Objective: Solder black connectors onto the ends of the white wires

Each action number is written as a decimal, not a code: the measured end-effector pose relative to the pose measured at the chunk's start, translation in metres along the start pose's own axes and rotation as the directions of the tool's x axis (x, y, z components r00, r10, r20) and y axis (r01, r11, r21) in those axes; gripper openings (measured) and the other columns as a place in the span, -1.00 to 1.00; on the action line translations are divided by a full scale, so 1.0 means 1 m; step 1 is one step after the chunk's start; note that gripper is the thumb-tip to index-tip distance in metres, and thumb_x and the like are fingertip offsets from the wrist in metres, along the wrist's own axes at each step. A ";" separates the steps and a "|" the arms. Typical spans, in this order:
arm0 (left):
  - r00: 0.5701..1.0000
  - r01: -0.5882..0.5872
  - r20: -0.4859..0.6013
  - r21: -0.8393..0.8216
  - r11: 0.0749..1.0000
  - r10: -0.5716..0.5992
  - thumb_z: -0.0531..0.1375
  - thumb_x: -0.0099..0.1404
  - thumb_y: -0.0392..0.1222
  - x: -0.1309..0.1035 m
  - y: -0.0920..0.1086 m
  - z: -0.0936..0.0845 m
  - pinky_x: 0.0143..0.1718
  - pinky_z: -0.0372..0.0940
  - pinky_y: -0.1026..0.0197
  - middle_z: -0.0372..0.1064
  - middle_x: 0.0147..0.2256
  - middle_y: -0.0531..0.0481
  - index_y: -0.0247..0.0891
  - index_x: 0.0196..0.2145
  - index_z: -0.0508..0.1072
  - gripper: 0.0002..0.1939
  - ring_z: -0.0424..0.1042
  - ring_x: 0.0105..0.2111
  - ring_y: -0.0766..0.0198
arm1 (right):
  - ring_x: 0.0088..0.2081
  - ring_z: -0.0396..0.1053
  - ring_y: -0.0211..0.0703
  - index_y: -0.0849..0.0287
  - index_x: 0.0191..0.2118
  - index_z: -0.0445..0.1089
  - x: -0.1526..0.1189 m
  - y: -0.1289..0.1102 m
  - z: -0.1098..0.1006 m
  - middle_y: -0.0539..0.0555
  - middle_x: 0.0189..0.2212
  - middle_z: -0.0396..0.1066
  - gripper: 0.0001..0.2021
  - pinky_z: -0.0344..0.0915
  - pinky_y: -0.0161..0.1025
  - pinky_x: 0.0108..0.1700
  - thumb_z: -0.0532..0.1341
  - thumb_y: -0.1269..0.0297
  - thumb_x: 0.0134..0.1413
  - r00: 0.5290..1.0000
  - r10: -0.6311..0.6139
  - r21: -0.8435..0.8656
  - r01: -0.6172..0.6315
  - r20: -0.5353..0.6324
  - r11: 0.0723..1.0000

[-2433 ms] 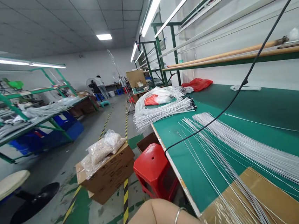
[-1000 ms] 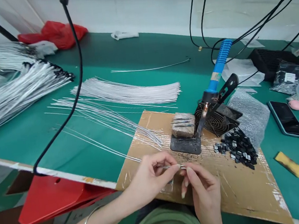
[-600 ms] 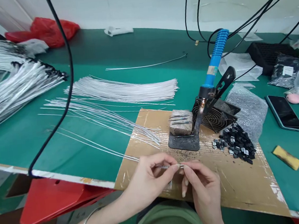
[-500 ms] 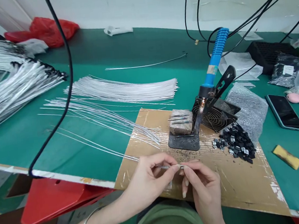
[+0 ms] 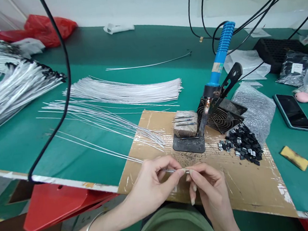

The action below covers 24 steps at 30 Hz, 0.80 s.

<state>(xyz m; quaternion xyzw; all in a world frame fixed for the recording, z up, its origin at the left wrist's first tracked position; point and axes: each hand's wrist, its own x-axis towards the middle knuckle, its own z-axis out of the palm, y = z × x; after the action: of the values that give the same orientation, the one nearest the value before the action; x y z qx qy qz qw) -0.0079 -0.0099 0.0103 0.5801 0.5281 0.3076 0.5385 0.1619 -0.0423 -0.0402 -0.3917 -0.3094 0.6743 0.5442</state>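
Note:
Thin white wires (image 5: 99, 148) run from the left into my left hand (image 5: 159, 175), which pinches them near their ends. My right hand (image 5: 208, 183) is closed at the wire tips, thumb and forefinger together, almost touching the left fingertips. Whatever small piece sits between the fingers there is mostly hidden. Just beyond my hands, a blue-handled soldering iron (image 5: 221, 56) rests upright in its stand (image 5: 188, 144). Beside its tip is a greyish block (image 5: 185, 130) with several thin metal rods on top. To the right lies a pile of small black connectors (image 5: 245, 144).
Cardboard (image 5: 243, 190) covers the front of the green table (image 5: 112, 137). Loose wires (image 5: 116, 121) and a neat wire bundle (image 5: 127, 91) lie left. A black fan (image 5: 220, 120), bubble wrap (image 5: 254, 107), phone (image 5: 292, 111) and yellow sponge (image 5: 294, 158) stand right. A black cable (image 5: 66, 66) hangs at left.
The view has shifted slightly, so the table things sit a little higher. My hands keep the same pinch on the wires, with the right hand's lower fingers moved slightly.

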 end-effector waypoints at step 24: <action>0.993 0.093 0.076 -0.009 0.996 -0.092 0.23 0.38 -0.02 0.001 -0.001 0.000 -0.52 0.01 0.28 0.31 -0.52 0.04 -0.31 -0.40 0.52 -0.69 0.15 -0.52 0.35 | -0.65 0.44 -0.35 0.09 -0.26 0.68 0.001 -0.003 -0.002 -0.02 -0.49 0.53 -0.91 0.41 -0.46 -0.60 0.42 0.22 0.19 1.000 -0.024 -0.053 0.024 -0.009 0.998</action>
<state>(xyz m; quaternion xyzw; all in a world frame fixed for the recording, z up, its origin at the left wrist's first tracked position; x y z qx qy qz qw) -0.0078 -0.0096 0.0089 0.5629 0.5318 0.2636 0.5752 0.1648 -0.0408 -0.0392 -0.4053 -0.3291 0.6576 0.5432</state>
